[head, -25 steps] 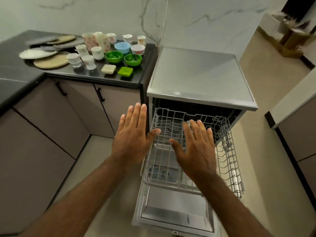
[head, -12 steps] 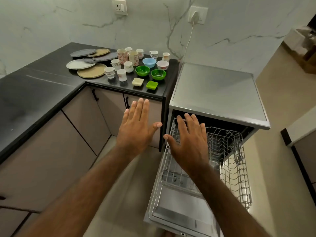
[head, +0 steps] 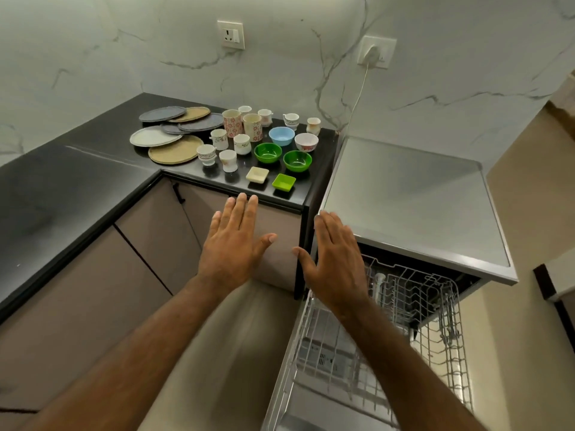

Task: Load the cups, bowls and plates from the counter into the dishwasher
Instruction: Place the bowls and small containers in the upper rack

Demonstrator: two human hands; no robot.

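- Nothing is loaded yet. The dishwasher point(head: 410, 197) stands with its door down and its wire rack point(head: 417, 293) pulled out, bare as far as I can see.
- Every piece waits on the far stretch of the black counter point(head: 77, 181): plates point(head: 174, 149) to the left, cups point(head: 231, 122) in the middle, bowls point(head: 267, 152) on the right, nearest the machine.
- The left hand point(head: 236, 241) and right hand point(head: 336, 262) are flat, fingers straight, holding nothing, with a small gap between the thumbs.
- A second ago both hands hovered over the rack; they have since swung up and left, and the left fingertips now reach the counter's near edge.
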